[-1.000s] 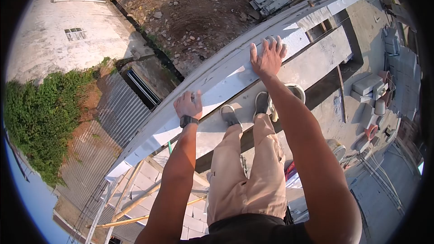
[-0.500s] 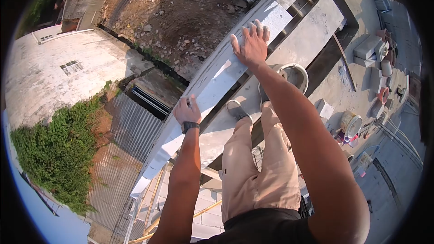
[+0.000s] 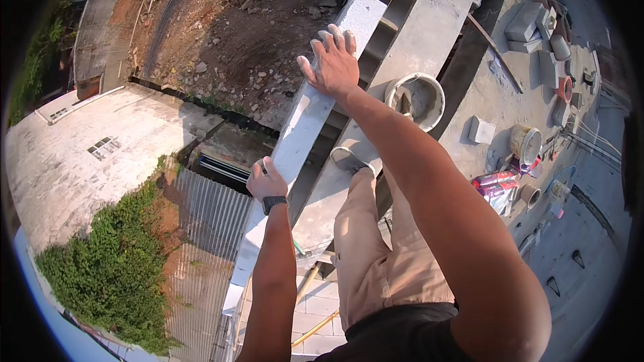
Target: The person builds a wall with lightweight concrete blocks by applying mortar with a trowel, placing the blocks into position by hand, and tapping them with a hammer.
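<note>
Ledge (image 3: pixel 295 135): one, long, white, speckled at its upper end; runs steeply up the view, just outside the grey slab (image 3: pixel 429 23), with a dark gap between.

Right hand (image 3: pixel 330 66): palm down on the ledge, fingers spread wide, tips dusted pale; nothing held.

Left hand (image 3: pixel 268 181): on the ledge lower down, narrower, fingers bent toward the outer edge; how firmly they close cannot be told. Dark watch (image 3: pixel 274 202) at the wrist, its face turned away.

Changed in the last second: the view swings round, standing the ledge steeper; both hands stay on it, well apart. Bucket (image 3: pixel 440 97), partly covered before, now shows its grey mix. This seems a turn of the head — the hands' contact with the ledge looks undisturbed.

Shoe (image 3: pixel 352 159): one in sight, on the slab.

Markings: red-and-white bag (image 3: pixel 495 186), printed, lettering too small to read. Lidded tub (image 3: pixel 530 146): no legible label. Brands — none readable.
</note>
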Available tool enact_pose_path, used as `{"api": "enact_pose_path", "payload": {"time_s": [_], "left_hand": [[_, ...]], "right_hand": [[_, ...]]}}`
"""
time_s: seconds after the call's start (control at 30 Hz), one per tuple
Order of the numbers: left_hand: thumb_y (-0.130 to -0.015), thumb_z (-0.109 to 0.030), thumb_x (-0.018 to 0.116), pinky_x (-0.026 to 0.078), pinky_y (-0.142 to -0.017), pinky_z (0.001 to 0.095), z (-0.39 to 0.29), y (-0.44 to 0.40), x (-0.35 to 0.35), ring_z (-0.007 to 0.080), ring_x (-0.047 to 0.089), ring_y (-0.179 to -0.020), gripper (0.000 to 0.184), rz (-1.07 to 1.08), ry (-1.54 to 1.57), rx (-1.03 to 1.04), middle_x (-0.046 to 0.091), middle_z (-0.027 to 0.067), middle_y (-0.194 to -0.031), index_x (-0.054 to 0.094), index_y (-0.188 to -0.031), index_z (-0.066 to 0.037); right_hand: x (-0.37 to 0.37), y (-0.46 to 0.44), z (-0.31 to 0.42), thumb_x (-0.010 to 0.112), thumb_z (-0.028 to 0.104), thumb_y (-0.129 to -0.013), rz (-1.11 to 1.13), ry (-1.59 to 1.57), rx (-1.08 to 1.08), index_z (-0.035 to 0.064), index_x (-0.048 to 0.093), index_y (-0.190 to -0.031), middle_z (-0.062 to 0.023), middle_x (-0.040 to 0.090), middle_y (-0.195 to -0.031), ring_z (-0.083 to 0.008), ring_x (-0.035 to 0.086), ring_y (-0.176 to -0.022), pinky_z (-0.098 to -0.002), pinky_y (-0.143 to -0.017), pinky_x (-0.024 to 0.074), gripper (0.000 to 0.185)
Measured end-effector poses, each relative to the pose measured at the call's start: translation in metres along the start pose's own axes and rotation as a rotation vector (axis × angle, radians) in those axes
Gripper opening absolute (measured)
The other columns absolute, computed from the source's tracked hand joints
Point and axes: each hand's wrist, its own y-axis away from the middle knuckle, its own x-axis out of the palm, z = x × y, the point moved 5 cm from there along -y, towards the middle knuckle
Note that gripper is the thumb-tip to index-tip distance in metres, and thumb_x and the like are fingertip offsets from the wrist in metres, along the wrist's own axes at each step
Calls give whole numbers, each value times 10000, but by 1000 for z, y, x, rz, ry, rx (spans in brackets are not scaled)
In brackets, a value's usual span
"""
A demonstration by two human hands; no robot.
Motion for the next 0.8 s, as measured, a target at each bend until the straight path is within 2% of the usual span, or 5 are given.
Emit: {"api": "enact_pose_path", "payload": {"time_s": [0.13,0.2,0.33,0.43,0.8], "left_hand": [[-993,-518,428,468,-879,536,4,0,2,475,618,-992,629,-22,12,1,663,318,-1017,658,-1123,53],[-989,-432,492,466,-807,480,2,0,1,391,642,-871,442,-146,-6,76,689,184,-879,672,-950,-30],[-976,-409,515,459,-824,477,-1,2,-1,374,643,-860,387,-117,-27,33,698,155,-913,673,-930,-59],[-990,-468,450,453,-834,521,0,3,-2,432,620,-883,490,-157,19,91,683,219,-913,664,-953,-30],[-891,-322,637,355,-1071,492,-21,25,-12,287,628,-1016,280,-442,119,141,691,83,-1014,653,-1065,-104]], "right_hand": [[2,0,0,488,498,-948,-5,-22,0,41,612,-1180,-160,497,-1361,-324,289,-1430,-552,-1188,126,528],[1,0,0,488,499,-948,-8,-34,-13,41,614,-1179,-158,498,-1359,-324,290,-1429,-550,-1188,126,528],[-2,0,0,513,486,-942,-3,-31,-6,48,617,-1190,-154,508,-1353,-330,315,-1412,-559,-1191,127,513],[-5,-1,0,565,456,-924,-63,-42,-46,52,629,-1151,-157,530,-1312,-342,347,-1387,-566,-1180,146,468],[3,-11,-14,508,496,-971,-60,123,-96,103,632,-1189,-98,534,-1327,-325,381,-1354,-549,-1164,158,467]]}}
